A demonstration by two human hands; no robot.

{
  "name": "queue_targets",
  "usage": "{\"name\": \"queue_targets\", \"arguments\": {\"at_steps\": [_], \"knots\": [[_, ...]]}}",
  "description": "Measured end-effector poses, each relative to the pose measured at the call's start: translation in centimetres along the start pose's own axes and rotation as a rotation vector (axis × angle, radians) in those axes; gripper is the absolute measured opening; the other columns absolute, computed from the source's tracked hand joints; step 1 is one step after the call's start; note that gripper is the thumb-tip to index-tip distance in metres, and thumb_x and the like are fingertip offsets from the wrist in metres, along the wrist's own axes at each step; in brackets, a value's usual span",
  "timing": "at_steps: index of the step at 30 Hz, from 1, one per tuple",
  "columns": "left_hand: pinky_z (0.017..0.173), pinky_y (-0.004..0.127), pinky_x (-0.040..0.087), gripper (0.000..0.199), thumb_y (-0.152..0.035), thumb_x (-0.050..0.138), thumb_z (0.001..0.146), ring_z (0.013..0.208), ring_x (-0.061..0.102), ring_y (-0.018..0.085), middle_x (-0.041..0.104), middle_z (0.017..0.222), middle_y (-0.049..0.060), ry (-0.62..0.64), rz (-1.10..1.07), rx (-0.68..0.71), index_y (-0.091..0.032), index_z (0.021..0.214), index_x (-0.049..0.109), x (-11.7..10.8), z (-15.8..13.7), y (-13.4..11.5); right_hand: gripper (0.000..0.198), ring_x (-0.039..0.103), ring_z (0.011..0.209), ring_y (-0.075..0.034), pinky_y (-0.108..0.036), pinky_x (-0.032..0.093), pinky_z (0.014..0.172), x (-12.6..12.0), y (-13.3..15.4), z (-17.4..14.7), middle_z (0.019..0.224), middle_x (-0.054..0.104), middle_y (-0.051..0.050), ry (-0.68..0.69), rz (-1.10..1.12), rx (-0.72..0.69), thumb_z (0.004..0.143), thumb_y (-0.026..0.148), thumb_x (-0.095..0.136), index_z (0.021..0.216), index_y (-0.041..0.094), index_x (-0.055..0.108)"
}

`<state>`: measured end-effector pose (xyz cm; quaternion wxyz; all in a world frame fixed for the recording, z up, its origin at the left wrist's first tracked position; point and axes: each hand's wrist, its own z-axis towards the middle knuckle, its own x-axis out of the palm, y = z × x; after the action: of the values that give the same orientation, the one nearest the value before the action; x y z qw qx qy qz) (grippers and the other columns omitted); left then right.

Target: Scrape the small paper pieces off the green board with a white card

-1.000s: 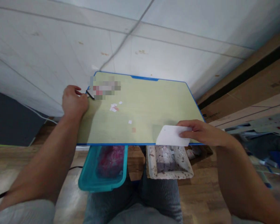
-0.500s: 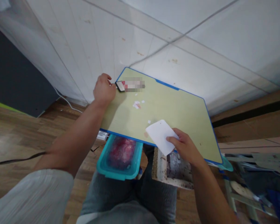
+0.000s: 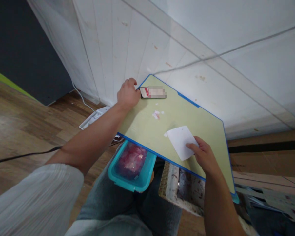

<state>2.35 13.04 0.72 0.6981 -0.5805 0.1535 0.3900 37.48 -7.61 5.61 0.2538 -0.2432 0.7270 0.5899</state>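
A white card (image 3: 180,141), with a small hole near its far edge, is pinched between thumb and fingers of my right hand (image 3: 204,153), above the near part of a yellow-green board with a blue rim (image 3: 199,127). At the board's far left edge, my left hand (image 3: 128,94) has bent fingers with a gap from the thumb. Its thumb is at the end of a phone (image 3: 144,92) lying on the board, its screen partly blurred. Small white paper scraps (image 3: 156,114) lie in mid-board.
Below the near edge, a turquoise tub (image 3: 111,170) with something reddish inside rests by my lap. Right of it stands a worn whitish box (image 3: 173,183). A white wall (image 3: 137,39) closes off the far side. A white tray (image 3: 90,118) is on the wooden floor.
The view has shifted, so the board sits further right in it. My right hand still holds the card over the board, turned slightly. My left hand stays by the phone.
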Motion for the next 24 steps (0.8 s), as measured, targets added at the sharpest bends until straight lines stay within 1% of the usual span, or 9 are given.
{"name": "queue_targets", "arguments": {"at_steps": [5, 8, 11, 13, 15, 17, 20, 22, 24], "knots": [[0.098, 0.042, 0.047, 0.033, -0.018, 0.054, 0.091, 0.122, 0.056, 0.026, 0.061, 0.127, 0.01, -0.018, 0.03, 0.019, -0.025, 0.123, 0.057, 0.0, 0.1, 0.0, 0.031, 0.064, 0.08, -0.023, -0.033, 0.048, 0.07, 0.5, 0.7, -0.2, 0.092, 0.073, -0.003, -0.007, -0.011, -0.006, 0.083, 0.039, 0.064, 0.106, 0.019, 0.07], [0.097, 0.04, 0.046, 0.034, -0.019, 0.052, 0.091, 0.119, 0.056, 0.024, 0.06, 0.126, 0.009, -0.014, 0.037, 0.008, -0.025, 0.125, 0.056, 0.0, 0.0, -0.1, 0.03, 0.062, 0.071, -0.021, -0.032, 0.047, 0.062, 0.1, 0.6, -0.1, 0.082, 0.07, -0.002, 0.036, 0.013, 0.076, 0.082, 0.038, 0.064, 0.104, 0.018, 0.069], [0.096, 0.039, 0.045, 0.034, -0.021, 0.051, 0.092, 0.116, 0.055, 0.022, 0.06, 0.125, 0.008, -0.009, 0.052, 0.001, -0.024, 0.126, 0.055, -0.1, -0.1, -0.2, 0.03, 0.059, 0.059, -0.02, -0.031, 0.045, 0.052, -1.0, -0.5, -1.0, 0.07, 0.064, 0.001, 0.059, 0.104, 0.19, 0.08, 0.038, 0.064, 0.103, 0.019, 0.068], [0.097, 0.038, 0.044, 0.033, -0.023, 0.05, 0.094, 0.115, 0.054, 0.02, 0.06, 0.122, 0.006, -0.009, 0.059, 0.01, -0.022, 0.127, 0.055, -0.1, -0.1, -0.1, 0.03, 0.058, 0.056, -0.019, -0.031, 0.045, 0.051, -2.2, -1.8, -2.5, 0.067, 0.063, 0.002, 0.078, 0.144, 0.246, 0.079, 0.038, 0.065, 0.101, 0.019, 0.069], [0.098, 0.037, 0.043, 0.033, -0.022, 0.049, 0.095, 0.114, 0.052, 0.018, 0.06, 0.121, 0.006, -0.01, 0.056, 0.033, -0.018, 0.128, 0.054, 0.0, 0.1, 0.2, 0.032, 0.059, 0.058, -0.019, -0.03, 0.045, 0.053, -3.9, -3.5, -4.8, 0.069, 0.066, 0.001, 0.094, 0.167, 0.299, 0.077, 0.038, 0.067, 0.102, 0.019, 0.07], [0.098, 0.036, 0.043, 0.035, -0.021, 0.052, 0.093, 0.11, 0.052, 0.018, 0.06, 0.12, 0.006, -0.025, 0.058, 0.065, -0.016, 0.128, 0.054, 0.3, 0.2, 0.6, 0.035, 0.062, 0.063, -0.02, -0.03, 0.047, 0.056, -5.8, -5.3, -7.6, 0.077, 0.071, -0.001, 0.099, 0.179, 0.375, 0.076, 0.039, 0.069, 0.104, 0.018, 0.071], [0.096, 0.037, 0.046, 0.035, -0.022, 0.057, 0.09, 0.105, 0.053, 0.019, 0.061, 0.118, 0.006, -0.06, 0.081, 0.099, -0.017, 0.125, 0.055, 0.7, 0.5, 1.0, 0.037, 0.066, 0.07, -0.021, -0.031, 0.049, 0.061, -8.9, -7.6, -11.9, 0.089, 0.075, -0.004, 0.109, 0.167, 0.485, 0.077, 0.041, 0.072, 0.107, 0.019, 0.072], [0.096, 0.037, 0.048, 0.034, -0.022, 0.057, 0.09, 0.104, 0.054, 0.019, 0.061, 0.116, 0.005, -0.081, 0.095, 0.108, -0.017, 0.124, 0.055, 0.9, 0.7, 1.2, 0.04, 0.067, 0.073, -0.023, -0.032, 0.05, 0.062, -10.5, -8.4, -13.7, 0.093, 0.077, -0.006, 0.093, 0.154, 0.518, 0.076, 0.043, 0.073, 0.108, 0.02, 0.072], [0.096, 0.038, 0.049, 0.034, -0.021, 0.057, 0.09, 0.103, 0.054, 0.019, 0.061, 0.115, 0.005, -0.09, 0.105, 0.106, -0.017, 0.123, 0.055, 0.9, 0.7, 1.2, 0.043, 0.069, 0.077, -0.025, -0.035, 0.053, 0.065, -11.2, -8.5, -14.1, 0.099, 0.077, -0.007, 0.031, 0.138, 0.49, 0.076, 0.045, 0.074, 0.112, 0.022, 0.072]]}}
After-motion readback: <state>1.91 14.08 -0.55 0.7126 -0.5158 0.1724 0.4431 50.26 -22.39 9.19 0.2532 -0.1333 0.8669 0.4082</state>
